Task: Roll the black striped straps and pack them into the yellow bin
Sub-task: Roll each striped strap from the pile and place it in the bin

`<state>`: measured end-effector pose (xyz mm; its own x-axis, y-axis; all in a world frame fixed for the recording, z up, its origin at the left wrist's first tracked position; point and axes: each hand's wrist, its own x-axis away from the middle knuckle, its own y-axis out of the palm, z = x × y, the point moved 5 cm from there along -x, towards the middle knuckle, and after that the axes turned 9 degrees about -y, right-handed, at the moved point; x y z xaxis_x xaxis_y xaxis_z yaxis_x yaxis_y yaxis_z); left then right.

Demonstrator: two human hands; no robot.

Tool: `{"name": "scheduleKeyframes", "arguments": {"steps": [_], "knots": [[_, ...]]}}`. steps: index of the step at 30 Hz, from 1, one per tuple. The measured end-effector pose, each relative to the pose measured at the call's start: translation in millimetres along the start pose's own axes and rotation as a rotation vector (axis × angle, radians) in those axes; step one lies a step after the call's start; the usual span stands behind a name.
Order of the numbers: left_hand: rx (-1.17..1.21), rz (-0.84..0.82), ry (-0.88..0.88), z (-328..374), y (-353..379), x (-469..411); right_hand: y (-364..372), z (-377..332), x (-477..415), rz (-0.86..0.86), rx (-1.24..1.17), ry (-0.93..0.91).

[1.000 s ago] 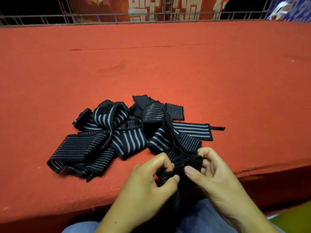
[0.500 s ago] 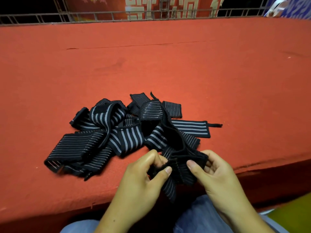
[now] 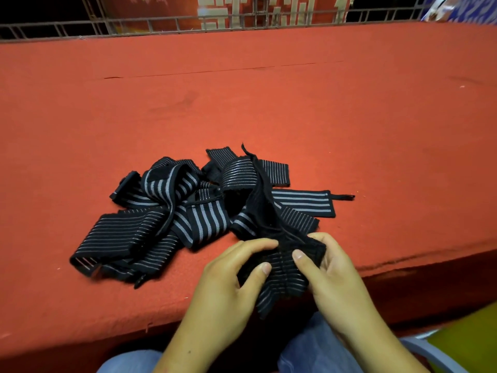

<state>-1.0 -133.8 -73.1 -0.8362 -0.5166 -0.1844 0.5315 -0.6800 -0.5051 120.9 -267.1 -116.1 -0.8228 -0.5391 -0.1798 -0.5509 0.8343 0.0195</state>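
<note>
Holding one black striped strap (image 3: 285, 273) between both hands at the lower middle of the frame, I have it just over the near edge of the red tabletop (image 3: 242, 103). My left hand (image 3: 228, 289) pinches it from the left, with the thumb on the striped face and the forefinger curled over the top edge. My right hand (image 3: 341, 289) grips the other side, thumb pressed on the front and fingers curled behind the fabric. The strap's top is bunched into a thick dark band between my fingertips. Its lower end hangs past the tabletop's edge toward my lap. A dark length of it runs up from my hands into the pile of straps (image 3: 188, 211).

That pile lies loose and tangled on the tabletop at the centre of the frame, mostly up and to the left of my hands. One flat strap (image 3: 304, 201) pokes out of it to the right and ends in a thin loop (image 3: 344, 197).

My blue trousers (image 3: 317, 351) show along the bottom. A patch of yellow-green (image 3: 473, 340) fills the lower right corner, cut off by the frame, so I cannot tell what it is. A metal railing (image 3: 161, 22) runs across the top.
</note>
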Motion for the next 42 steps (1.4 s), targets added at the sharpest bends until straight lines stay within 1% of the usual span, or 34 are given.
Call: {"name": "scheduleKeyframes", "arguments": {"steps": [4,6,10,13,14,16,18,19,22,24,26,29,31,33,37,39,42], "knots": [[-0.016,-0.004,-0.040,-2.6,1.9,-3.8,0.6,-4.6,-1.3,-0.040,0.009,-0.011],[0.001,0.008,-0.062,-1.9,1.2,-5.9,-0.7,-4.2,-1.7,-0.023,0.016,-0.020],[0.019,-0.058,-0.035,1.8,-0.7,-4.7,-9.2,5.9,-4.4,0.082,-0.005,0.026],[0.083,-0.092,-0.001,3.3,-8.7,-2.8,-24.4,16.7,-8.1,0.220,-0.071,0.095],[0.092,-0.100,0.017,5.5,-11.0,-2.5,-27.2,18.3,-8.9,0.238,-0.102,0.114],[0.072,-0.155,0.050,11.8,-8.6,-2.2,-24.8,15.6,-9.0,0.191,-0.139,0.131],[0.063,-0.216,0.054,20.9,-0.1,-1.0,-18.6,8.4,-7.6,0.122,-0.140,0.109],[0.059,-0.216,0.055,25.2,3.5,-1.2,-13.8,2.9,-6.2,0.091,-0.164,0.100],[-0.007,-0.155,0.102,31.7,12.8,-5.6,0.1,-10.0,-0.8,-0.014,-0.333,0.139],[-0.053,-0.102,0.137,33.1,14.8,-8.0,4.9,-16.2,0.7,-0.063,-0.370,0.186],[-0.073,-0.062,0.144,34.1,13.9,-8.1,4.5,-17.1,-1.0,-0.062,-0.372,0.229],[-0.031,-0.090,0.069,25.7,13.6,-5.9,-2.4,-13.8,-9.2,0.049,-0.432,0.267],[-0.070,-0.099,0.105,22.3,12.1,-4.5,-8.3,-12.7,-15.5,0.126,-0.542,0.281],[-0.078,-0.105,0.148,23.3,9.4,-2.6,-10.6,-13.6,-18.8,0.170,-0.586,0.304],[-0.025,-0.152,0.191,26.5,5.1,3.8,-12.4,-6.1,-20.9,0.212,-0.577,0.359],[-0.018,-0.152,0.198,24.2,1.5,6.9,-18.3,-1.9,-24.8,0.271,-0.571,0.352],[0.001,-0.116,0.154,16.9,-10.6,10.3,-34.0,1.6,-31.9,0.383,-0.537,0.343]]}}
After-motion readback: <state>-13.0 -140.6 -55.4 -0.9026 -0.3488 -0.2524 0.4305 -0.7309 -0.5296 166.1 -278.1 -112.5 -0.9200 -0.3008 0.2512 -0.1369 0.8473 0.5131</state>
